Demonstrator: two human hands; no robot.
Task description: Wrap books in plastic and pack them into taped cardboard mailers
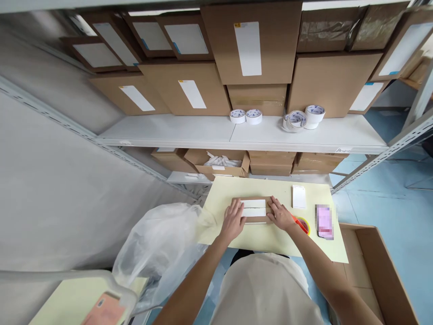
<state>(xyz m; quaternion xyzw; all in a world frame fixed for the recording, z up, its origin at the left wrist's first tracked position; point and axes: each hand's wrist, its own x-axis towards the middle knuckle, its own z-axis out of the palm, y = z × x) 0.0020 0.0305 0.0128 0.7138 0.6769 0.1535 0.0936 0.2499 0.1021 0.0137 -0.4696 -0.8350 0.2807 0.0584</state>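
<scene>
Hands point(233, 219) point(279, 215), loosely spread, touch a flat brown box point(253, 212).

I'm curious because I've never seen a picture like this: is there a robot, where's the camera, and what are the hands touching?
There's no robot here, just a person with bare hands. The camera sits on their head, looking forward and down, so you see what's in front of them. The left hand and right hand rest on opposite ends of a flat cardboard box with a white label. It lies on a pale yellow table. To its right are a white card-like thing, a yellow-edged roll and something pink and blurred.
</scene>
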